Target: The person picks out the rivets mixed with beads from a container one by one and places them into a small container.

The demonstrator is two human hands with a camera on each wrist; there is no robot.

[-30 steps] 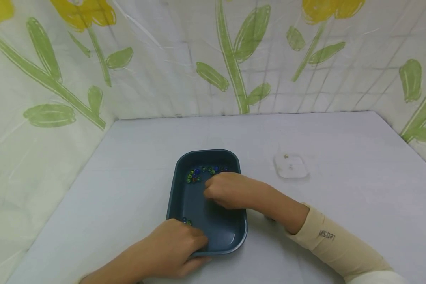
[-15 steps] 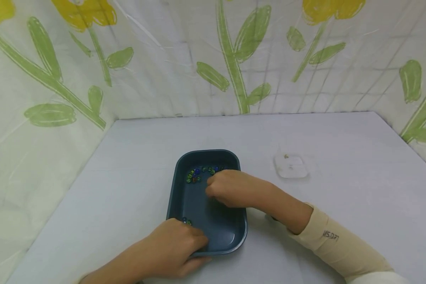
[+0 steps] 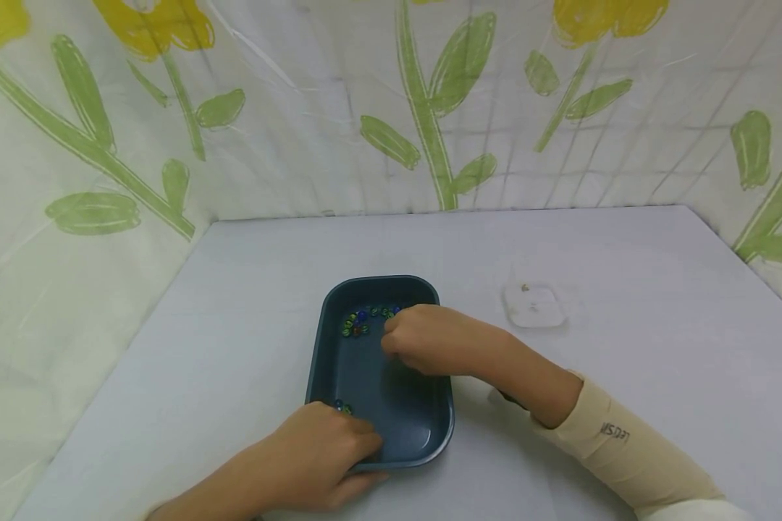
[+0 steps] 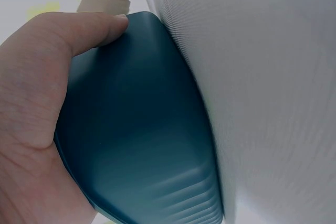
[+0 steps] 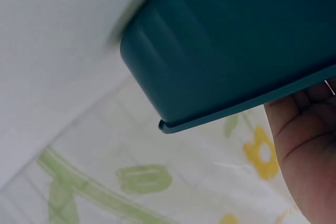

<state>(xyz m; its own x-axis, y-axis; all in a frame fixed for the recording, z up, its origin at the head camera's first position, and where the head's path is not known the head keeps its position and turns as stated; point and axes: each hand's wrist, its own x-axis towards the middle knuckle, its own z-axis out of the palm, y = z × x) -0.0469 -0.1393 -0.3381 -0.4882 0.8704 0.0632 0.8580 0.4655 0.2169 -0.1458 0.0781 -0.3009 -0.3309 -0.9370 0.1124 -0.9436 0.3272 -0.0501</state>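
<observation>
A dark teal rectangular tray [image 3: 391,405] with rounded corners stands on the table, its inside visible in the head view. Glass marbles [image 3: 355,323] lie along its far end, several of them bunched in the far left corner. A few more marbles [image 3: 342,407] sit by the left wall, partly behind my left hand [image 3: 329,449]. That hand grips the near left corner, fingers over the rim and thumb [image 4: 102,27] against the outer wall. My right hand [image 3: 423,339] reaches over the right rim into the tray with bent fingers. Its fingertips, and anything between them, are hidden.
To the right of the tray, a small clear square plastic piece [image 3: 534,305] lies on the pale table [image 3: 658,318]. A whitish sheet painted with yellow flowers [image 3: 423,108] hangs behind and at the sides.
The right hand has shifted slightly right and toward the tray's far end, covering the rightmost marbles there. Left hand and tray have stayed in place.
</observation>
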